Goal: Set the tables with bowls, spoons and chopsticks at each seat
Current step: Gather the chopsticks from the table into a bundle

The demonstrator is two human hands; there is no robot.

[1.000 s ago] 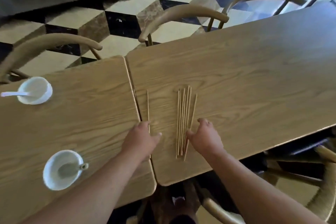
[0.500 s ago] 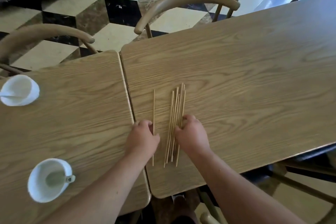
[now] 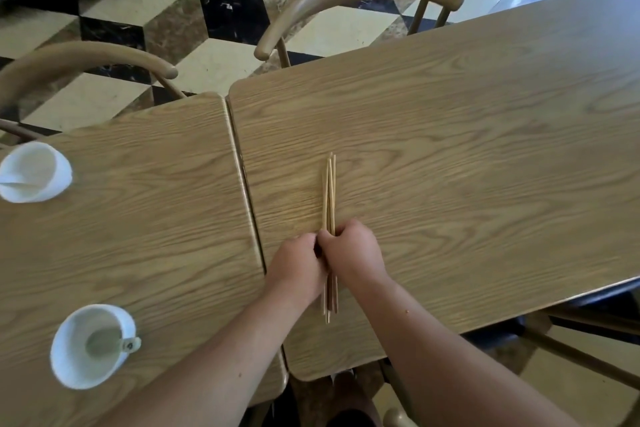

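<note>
Chopsticks (image 3: 330, 191) bunched on the table (image 3: 450, 149) sit clasped by left hand (image 3: 298, 267) and right hand (image 3: 353, 253), side by side. Light, stiff and slick, they likely scatter unless squeezed mid-length.

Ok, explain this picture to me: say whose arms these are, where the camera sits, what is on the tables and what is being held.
There is no machine: a person works bare-handed, and the camera sits on their head, looking down. The left hand and right hand together grip a bundle of thin pale wooden chopsticks on the right light-oak table. On the left light-oak table stand a far round white bowl and a near round white bowl, each holding a spoon.
</note>
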